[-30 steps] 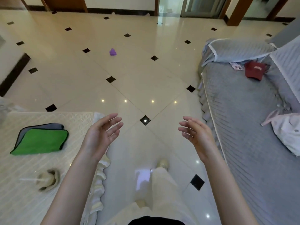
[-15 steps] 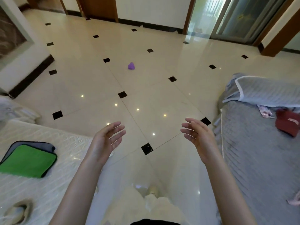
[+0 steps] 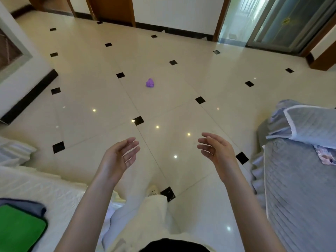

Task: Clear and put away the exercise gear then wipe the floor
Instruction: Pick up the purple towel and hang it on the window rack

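Observation:
A small purple object [image 3: 150, 83] lies alone on the glossy cream tiled floor [image 3: 101, 95], well ahead of me. My left hand [image 3: 119, 158] is held out in front, palm turned inward, fingers apart and holding nothing. My right hand [image 3: 217, 152] mirrors it on the other side, also open with nothing in it. Both hands hover above the floor, far short of the purple object. A folded green cloth [image 3: 20, 229] on a grey one rests on the white quilted cover at the lower left.
A white quilted couch [image 3: 45, 191] flanks me on the left. A grey quilted couch [image 3: 300, 188] with a cushion [image 3: 312, 124] stands on the right. Wooden door frames and a glass sliding door [image 3: 283, 20] line the far wall. My leg and shoe [image 3: 152, 190] are below.
The view has moved forward and tilted up: the purple object is closer, and the red cap and pink bag on the grey couch left the frame. Both hands keep the same open pose.

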### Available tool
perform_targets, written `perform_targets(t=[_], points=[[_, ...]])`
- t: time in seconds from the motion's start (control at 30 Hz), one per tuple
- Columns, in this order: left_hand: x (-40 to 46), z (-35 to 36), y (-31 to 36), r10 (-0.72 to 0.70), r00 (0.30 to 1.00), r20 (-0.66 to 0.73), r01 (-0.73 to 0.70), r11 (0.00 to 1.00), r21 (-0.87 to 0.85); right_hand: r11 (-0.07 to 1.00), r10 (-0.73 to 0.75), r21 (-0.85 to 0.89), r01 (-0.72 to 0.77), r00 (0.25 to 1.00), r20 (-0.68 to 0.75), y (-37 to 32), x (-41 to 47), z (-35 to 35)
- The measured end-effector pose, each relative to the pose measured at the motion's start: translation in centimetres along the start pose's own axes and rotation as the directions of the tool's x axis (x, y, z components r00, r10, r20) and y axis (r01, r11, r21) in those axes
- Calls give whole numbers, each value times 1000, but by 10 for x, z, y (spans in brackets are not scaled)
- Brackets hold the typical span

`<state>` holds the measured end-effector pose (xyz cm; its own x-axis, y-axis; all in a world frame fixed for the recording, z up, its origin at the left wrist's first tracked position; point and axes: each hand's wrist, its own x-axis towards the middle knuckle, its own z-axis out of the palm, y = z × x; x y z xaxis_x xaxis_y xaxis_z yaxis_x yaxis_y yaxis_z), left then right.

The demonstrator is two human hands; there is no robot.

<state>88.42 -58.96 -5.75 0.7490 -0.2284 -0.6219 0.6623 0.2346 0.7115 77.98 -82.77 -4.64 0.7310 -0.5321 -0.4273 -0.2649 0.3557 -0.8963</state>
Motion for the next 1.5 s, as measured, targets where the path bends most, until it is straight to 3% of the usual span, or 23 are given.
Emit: perform_targets(t=[0.37, 0.8, 1.03, 1.3, 1.5], points=[[162, 56, 140, 13, 997, 82, -29, 978, 205, 1000, -6, 14, 6, 1000, -10, -76, 176, 89], [373, 132, 271, 140, 990, -27, -136, 983, 125, 1000, -11, -26, 13, 999, 48, -181, 429, 137], [466, 192, 318, 72, 997, -18, -68, 982, 178, 995, 54, -90, -44, 993, 108, -232, 553, 161], [560, 215, 378, 91, 993, -76, -75, 979, 191, 995, 68, -87, -57, 990, 127, -266, 666, 218], [655, 211, 453, 82, 996, -34, -60, 903, 425, 995, 41, -93, -31, 993, 108, -282, 749, 280]])
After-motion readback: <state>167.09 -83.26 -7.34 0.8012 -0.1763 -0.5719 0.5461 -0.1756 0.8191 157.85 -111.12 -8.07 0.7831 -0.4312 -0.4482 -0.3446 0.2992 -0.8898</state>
